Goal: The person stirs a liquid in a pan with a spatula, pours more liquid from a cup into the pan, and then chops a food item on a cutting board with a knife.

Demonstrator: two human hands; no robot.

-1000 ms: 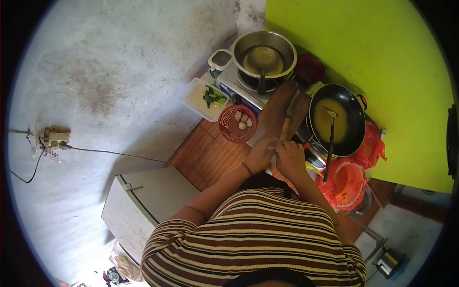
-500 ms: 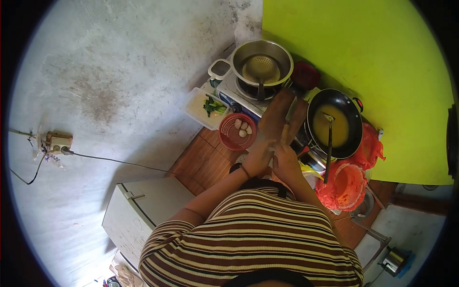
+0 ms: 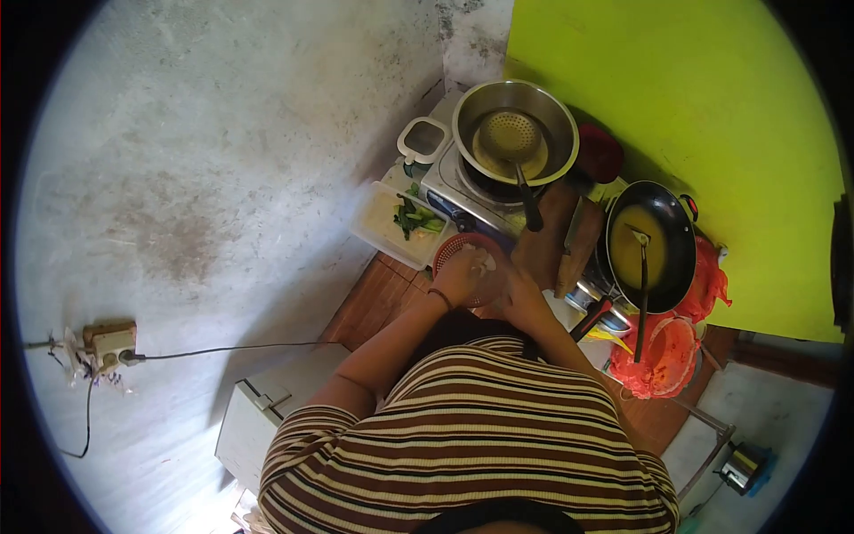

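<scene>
A red plastic basket (image 3: 488,296) with pale rounded pieces (image 3: 481,259) in it sits in front of me. My left hand (image 3: 458,274) dips into the basket from the left, its fingers curled down at the pale pieces. At the basket's right side is my right hand (image 3: 521,295), its fingers smeared by motion. Right of it a knife (image 3: 572,228) lies on a brown wooden cutting board (image 3: 544,227), handle toward me, with neither hand on it.
A steel bowl (image 3: 564,111) with a perforated skimmer (image 3: 513,133) rests on the stove (image 3: 442,181). Leafy greens (image 3: 414,217) lie in a clear container (image 3: 374,219). To the right, a black wok (image 3: 673,232) holds yellowish liquid and a spatula (image 3: 642,294), near red plastic bags (image 3: 703,283).
Both hands have come apart from near the knife handle; the left has moved into the basket, the right to its side. The view has shifted slightly, moving the scene right and down.
</scene>
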